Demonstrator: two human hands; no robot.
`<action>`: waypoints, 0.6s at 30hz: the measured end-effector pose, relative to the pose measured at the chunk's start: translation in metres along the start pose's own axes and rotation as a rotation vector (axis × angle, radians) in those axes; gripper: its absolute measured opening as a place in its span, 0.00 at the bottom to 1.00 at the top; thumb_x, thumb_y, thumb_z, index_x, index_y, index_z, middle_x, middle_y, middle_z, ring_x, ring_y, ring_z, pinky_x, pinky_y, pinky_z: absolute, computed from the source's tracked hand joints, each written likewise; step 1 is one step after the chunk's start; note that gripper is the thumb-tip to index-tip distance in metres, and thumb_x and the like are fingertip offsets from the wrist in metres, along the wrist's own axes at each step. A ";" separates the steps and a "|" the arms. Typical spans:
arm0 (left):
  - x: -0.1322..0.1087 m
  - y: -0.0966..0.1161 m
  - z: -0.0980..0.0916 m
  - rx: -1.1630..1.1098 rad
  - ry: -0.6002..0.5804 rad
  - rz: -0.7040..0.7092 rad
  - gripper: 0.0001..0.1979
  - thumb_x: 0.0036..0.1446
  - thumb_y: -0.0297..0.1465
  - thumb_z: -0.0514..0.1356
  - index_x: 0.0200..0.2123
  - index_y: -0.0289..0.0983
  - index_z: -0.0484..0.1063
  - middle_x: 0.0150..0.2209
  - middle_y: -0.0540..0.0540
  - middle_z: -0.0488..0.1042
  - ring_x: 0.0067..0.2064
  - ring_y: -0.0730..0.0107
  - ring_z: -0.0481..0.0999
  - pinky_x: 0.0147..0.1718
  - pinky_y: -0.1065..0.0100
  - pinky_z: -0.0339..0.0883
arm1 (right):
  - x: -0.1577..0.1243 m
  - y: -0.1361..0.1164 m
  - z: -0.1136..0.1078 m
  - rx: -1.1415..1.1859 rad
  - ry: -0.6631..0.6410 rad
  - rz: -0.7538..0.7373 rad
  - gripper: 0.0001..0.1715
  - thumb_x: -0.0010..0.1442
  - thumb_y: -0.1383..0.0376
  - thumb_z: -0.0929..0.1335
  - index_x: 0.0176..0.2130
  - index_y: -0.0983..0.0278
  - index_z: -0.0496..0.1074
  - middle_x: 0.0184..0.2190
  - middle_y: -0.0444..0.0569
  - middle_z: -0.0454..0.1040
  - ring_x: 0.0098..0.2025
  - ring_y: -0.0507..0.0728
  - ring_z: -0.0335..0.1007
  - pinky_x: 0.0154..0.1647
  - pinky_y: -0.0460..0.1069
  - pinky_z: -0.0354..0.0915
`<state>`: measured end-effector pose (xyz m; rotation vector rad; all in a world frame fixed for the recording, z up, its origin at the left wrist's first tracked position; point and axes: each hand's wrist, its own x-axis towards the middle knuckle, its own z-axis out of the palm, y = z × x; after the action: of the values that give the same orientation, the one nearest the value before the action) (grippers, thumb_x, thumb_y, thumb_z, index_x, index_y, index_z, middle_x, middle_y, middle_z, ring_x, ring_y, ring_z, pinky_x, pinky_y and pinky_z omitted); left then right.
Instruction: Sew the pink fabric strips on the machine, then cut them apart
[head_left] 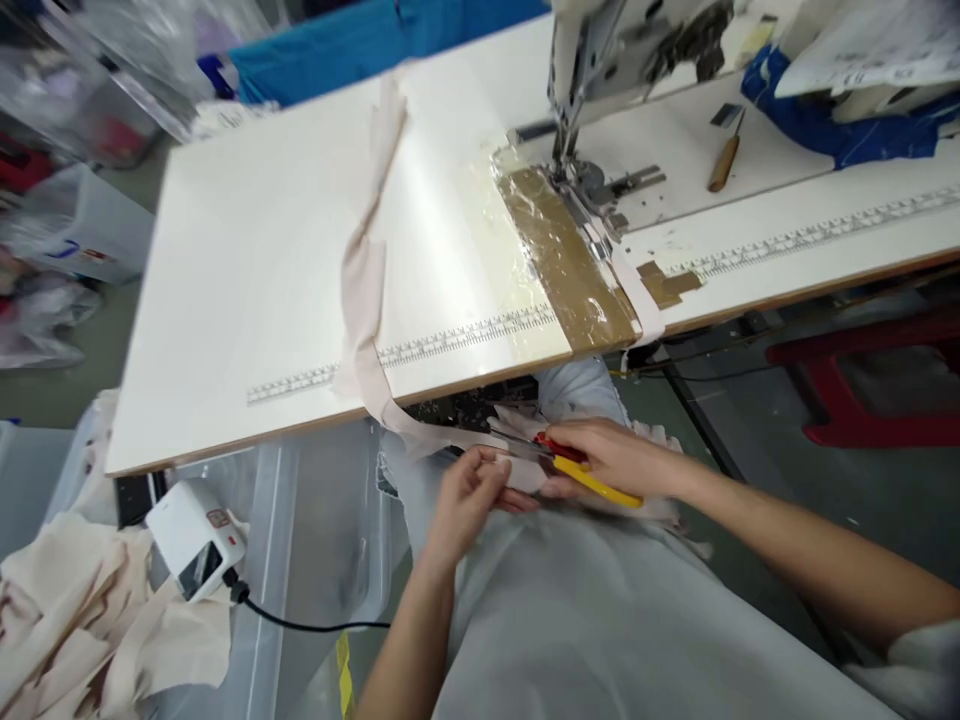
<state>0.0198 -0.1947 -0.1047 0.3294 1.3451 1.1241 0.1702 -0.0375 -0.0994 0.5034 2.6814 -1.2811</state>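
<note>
My right hand (592, 450) is closed round the red and yellow handles of a pair of scissors (600, 483). The blades point left, at a pale pink fabric strip (364, 290) above my lap. Pinched between the thumb and fingers of my left hand (476, 485) is that strip, close beside the blades. From my hands the strip runs up over the table's front edge and lies twisted across the white top. Whether the blades are apart cannot be made out.
A sewing machine (600, 50) stands on the white table (225, 250), with an awl-like tool (725, 160) on its bed. Printed rulers run along the front edge. At lower left, a clear plastic bin (270, 560) holds pink fabric pieces (67, 620) beside a white cabled device (196, 540).
</note>
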 end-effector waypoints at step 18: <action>0.091 0.236 -0.088 1.330 0.912 0.463 0.05 0.57 0.34 0.59 0.35 0.38 0.69 0.41 0.39 0.76 0.42 0.52 0.74 0.36 0.59 0.63 | -0.039 -0.009 0.018 0.410 0.345 -0.006 0.10 0.61 0.60 0.65 0.30 0.61 0.64 0.26 0.45 0.68 0.26 0.54 0.66 0.26 0.47 0.64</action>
<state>-0.1791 -0.0453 -0.0042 1.2231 2.8517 0.5311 0.2034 -0.0663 -0.0946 0.8315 2.6718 -1.9172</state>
